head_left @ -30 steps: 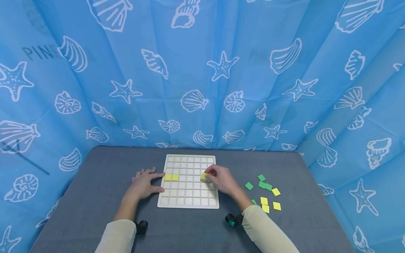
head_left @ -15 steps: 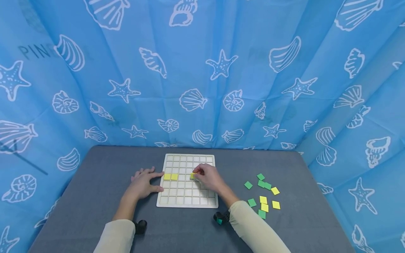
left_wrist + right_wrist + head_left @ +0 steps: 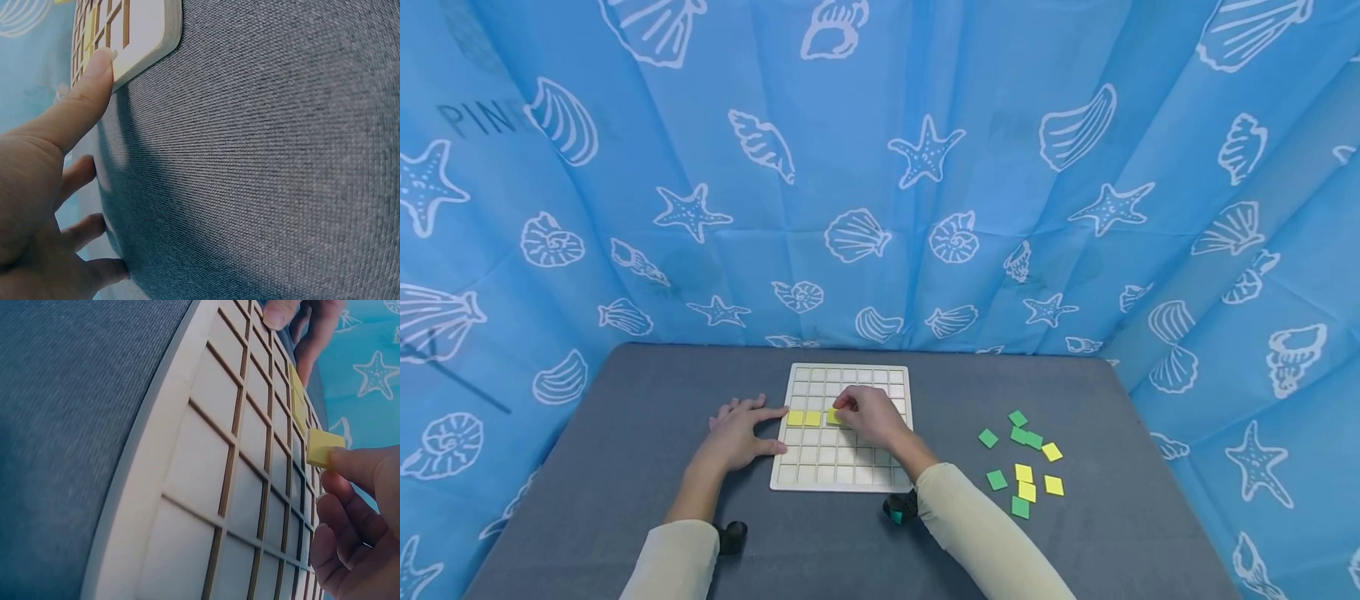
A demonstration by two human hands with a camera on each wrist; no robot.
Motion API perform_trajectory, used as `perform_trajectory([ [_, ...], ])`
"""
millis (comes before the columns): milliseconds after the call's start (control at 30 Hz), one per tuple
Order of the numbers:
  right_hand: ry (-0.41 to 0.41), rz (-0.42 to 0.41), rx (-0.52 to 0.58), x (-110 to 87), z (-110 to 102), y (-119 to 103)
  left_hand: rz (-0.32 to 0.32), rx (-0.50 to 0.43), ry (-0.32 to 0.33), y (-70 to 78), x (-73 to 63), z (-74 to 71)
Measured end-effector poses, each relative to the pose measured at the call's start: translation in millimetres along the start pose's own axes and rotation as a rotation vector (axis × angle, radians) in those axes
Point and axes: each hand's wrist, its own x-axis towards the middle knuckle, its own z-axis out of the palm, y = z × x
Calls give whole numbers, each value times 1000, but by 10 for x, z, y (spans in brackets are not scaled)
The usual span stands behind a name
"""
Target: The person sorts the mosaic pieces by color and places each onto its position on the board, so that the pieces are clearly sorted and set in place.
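A white grid board (image 3: pixel 820 477) with raised wooden dividers lies flat on the table. Two yellow square tiles (image 3: pixel 803 418) sit side by side in one row at its left edge. My right hand (image 3: pixel 872 415) is over the board and pinches another yellow tile (image 3: pixel 319 449) between thumb and fingers, just right of those two. At the left edge of the board, my left hand (image 3: pixel 737 435) rests with fingers spread. Its thumb (image 3: pixel 94 78) touches the board's rim, and the other fingertips reach down toward the cloth.
Right of the board lie several loose green tiles (image 3: pixel 1020 507) and several yellow tiles (image 3: pixel 1054 485) on the grey table (image 3: pixel 820 550). A blue shell-print curtain (image 3: pixel 880 192) hangs behind the table and along its sides.
My right hand has moved left across the board with the yellow tile, from near the right edge to beside the two placed tiles. My left hand has stayed at the board's edge.
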Motion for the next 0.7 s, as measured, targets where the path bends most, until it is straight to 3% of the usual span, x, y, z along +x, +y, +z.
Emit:
perform_trajectory([
  [367, -19, 7, -75, 64, 52, -47, 6, -8, -4, 27, 1, -12],
  [567, -23, 7, -172, 99, 74, -67, 10, -6, 3, 8, -2, -13],
  [700, -9, -46, -275, 117, 103, -66, 10, -4, 2, -4, -6, -10],
])
